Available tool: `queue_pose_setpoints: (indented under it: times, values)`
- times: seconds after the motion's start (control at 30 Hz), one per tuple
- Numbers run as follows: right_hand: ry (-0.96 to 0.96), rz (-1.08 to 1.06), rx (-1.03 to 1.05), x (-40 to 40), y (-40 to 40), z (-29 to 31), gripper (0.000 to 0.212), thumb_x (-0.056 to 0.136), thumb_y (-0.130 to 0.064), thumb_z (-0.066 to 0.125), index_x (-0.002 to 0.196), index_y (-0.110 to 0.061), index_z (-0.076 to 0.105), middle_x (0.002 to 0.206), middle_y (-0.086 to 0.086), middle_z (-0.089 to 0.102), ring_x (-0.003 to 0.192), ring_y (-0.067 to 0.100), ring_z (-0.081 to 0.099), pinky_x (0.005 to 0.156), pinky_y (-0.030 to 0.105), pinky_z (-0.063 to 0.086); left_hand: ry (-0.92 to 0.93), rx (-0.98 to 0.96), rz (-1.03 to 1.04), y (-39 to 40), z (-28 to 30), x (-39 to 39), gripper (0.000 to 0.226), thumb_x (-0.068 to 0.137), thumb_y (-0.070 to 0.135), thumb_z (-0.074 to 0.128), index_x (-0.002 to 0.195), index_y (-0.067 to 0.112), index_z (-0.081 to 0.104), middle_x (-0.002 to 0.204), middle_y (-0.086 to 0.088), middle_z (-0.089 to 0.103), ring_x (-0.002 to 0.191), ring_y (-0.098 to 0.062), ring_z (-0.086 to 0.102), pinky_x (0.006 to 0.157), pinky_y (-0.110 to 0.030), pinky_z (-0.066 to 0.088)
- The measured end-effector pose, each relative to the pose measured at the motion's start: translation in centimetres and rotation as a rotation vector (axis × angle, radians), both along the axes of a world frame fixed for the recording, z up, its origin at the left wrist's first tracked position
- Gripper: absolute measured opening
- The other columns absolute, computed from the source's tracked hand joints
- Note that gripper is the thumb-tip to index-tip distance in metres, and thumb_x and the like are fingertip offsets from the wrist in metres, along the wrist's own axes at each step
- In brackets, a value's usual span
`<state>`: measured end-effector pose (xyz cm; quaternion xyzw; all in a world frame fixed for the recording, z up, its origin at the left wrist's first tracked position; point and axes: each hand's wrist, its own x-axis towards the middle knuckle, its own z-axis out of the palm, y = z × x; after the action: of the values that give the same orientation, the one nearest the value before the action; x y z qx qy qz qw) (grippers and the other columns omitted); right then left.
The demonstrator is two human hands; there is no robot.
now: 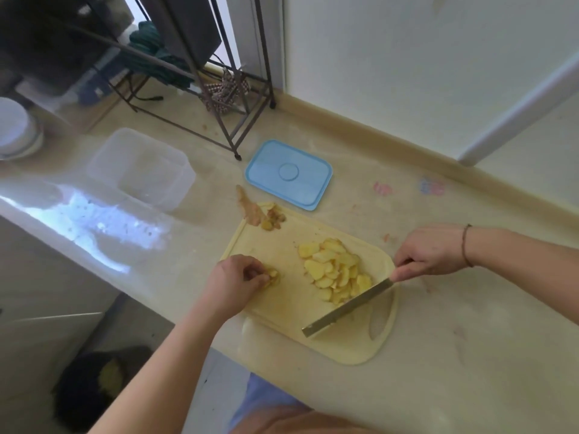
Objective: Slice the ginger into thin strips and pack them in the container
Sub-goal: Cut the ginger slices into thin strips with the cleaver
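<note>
Cutting board (291,311): pale yellow, lower centre of the frame, lying on a beige countertop (454,355).

Ginger slices (333,269): loose heap on the right half of the board, against the flat of the blade.

Small ginger stack (273,275): left part of the board, pinched between the curled fingertips of the left hand (233,285).

Knife (347,308): broad blade, edge down on the board at the lower right of the heap; handle hidden inside the right hand (427,253), whose fingers are curled round it. A thin band sits on that wrist.

Peelings and scraps (264,214): brownish pile at the board's top left corner, partly spilling onto the counter.

Container (141,169): clear plastic, lidless, left of centre in the frame, well apart from the board; no ginger visible inside.

Blue lid (288,173): flat on the counter, just above the board's upper edge.

Metal rack (219,73): dark frame, upper centre.
</note>
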<state>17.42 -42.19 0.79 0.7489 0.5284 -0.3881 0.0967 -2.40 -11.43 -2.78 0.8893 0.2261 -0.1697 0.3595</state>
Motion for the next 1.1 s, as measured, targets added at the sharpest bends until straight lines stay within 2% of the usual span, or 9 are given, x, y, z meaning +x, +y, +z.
queue_pose_setpoints:
  times: [0.27,0.33,0.4,0.47,0.57,0.63,0.7,0.8,1.1]
  values:
    - [0.018,-0.009,-0.062,2.5,3.8,0.3,0.083,0.068,-0.087,0.016,0.072,-0.013,0.053,0.064,-0.003,0.050,0.058,0.016,0.043,0.067,0.036,0.045,0.033,0.004,-0.008,-0.1,0.3,0.2,0.006,0.090,0.026,0.072,0.093,0.023,0.070,0.077,0.006,0.058,0.074,-0.012,0.053,0.062,-0.022,0.041]
    - [0.030,-0.006,-0.076,3.1,4.9,0.4,0.081,0.068,-0.086,0.017,0.070,-0.013,0.052,0.063,-0.004,0.049,0.058,0.015,0.043,0.079,0.039,0.047,0.042,-0.004,-0.009,0.0,0.4,0.2,0.006,0.090,0.027,0.072,0.094,0.022,0.070,0.076,0.006,0.057,0.074,-0.013,0.053,0.062,-0.021,0.040]
    - [0.022,0.016,-0.044,3.7,5.9,0.3,0.078,0.070,-0.085,0.016,0.067,-0.014,0.048,0.060,-0.005,0.049,0.056,0.013,0.046,0.110,0.046,0.030,0.062,-0.008,-0.009,0.0,0.4,0.3,0.006,0.091,0.028,0.071,0.094,0.023,0.069,0.075,0.007,0.056,0.072,-0.011,0.051,0.061,-0.020,0.039]
    - [0.003,0.020,-0.015,4.1,6.7,0.3,0.076,0.070,-0.086,0.016,0.064,-0.015,0.043,0.057,-0.005,0.048,0.054,0.011,0.048,0.118,0.057,0.002,0.081,-0.008,0.002,0.0,0.5,0.4,0.006,0.090,0.028,0.072,0.091,0.023,0.070,0.071,0.006,0.054,0.069,-0.011,0.050,0.060,-0.021,0.039]
    - [0.008,0.012,-0.042,3.9,7.5,0.7,0.076,0.067,-0.087,0.016,0.063,-0.015,0.039,0.058,-0.004,0.048,0.057,0.013,0.048,0.115,0.063,-0.001,0.111,0.000,0.010,0.0,0.8,0.7,0.006,0.089,0.030,0.073,0.088,0.025,0.069,0.071,0.008,0.056,0.070,-0.012,0.052,0.060,-0.022,0.039]
    - [-0.001,0.034,-0.066,3.1,7.2,1.5,0.078,0.068,-0.087,0.015,0.065,-0.015,0.042,0.059,-0.004,0.048,0.057,0.014,0.048,0.114,0.052,0.018,0.131,0.022,-0.005,0.0,1.1,0.8,0.006,0.089,0.032,0.072,0.090,0.028,0.069,0.079,0.010,0.061,0.076,-0.009,0.057,0.063,-0.022,0.043]
    - [0.005,-0.013,-0.059,1.9,5.6,2.2,0.089,0.066,-0.092,0.011,0.068,-0.011,0.048,0.060,-0.004,0.047,0.057,0.014,0.044,0.087,0.039,0.045,0.135,0.066,-0.040,-0.1,1.3,0.7,0.007,0.090,0.033,0.070,0.093,0.027,0.070,0.083,0.011,0.062,0.080,-0.008,0.059,0.066,-0.022,0.047]
    - [0.046,-0.154,0.040,-1.7,1.1,2.7,0.097,0.063,-0.098,0.006,0.072,-0.012,0.050,0.059,-0.004,0.048,0.055,0.012,0.043,0.064,0.034,0.043,0.142,0.147,-0.103,-0.8,1.6,0.4,0.013,0.092,0.034,0.067,0.091,0.021,0.071,0.084,0.007,0.064,0.079,-0.011,0.061,0.069,-0.025,0.051]
    - [0.374,-1.095,0.350,-19.6,-2.8,2.2,0.056,0.083,-0.069,0.037,0.065,-0.016,0.043,0.053,-0.007,0.047,0.051,0.006,0.039,0.053,0.021,0.036,0.284,-0.014,-0.032,-2.4,1.0,-0.5,0.039,0.096,0.032,0.063,0.081,-0.003,0.070,0.067,-0.013,0.072,0.058,-0.022,0.067,0.068,-0.039,0.061]
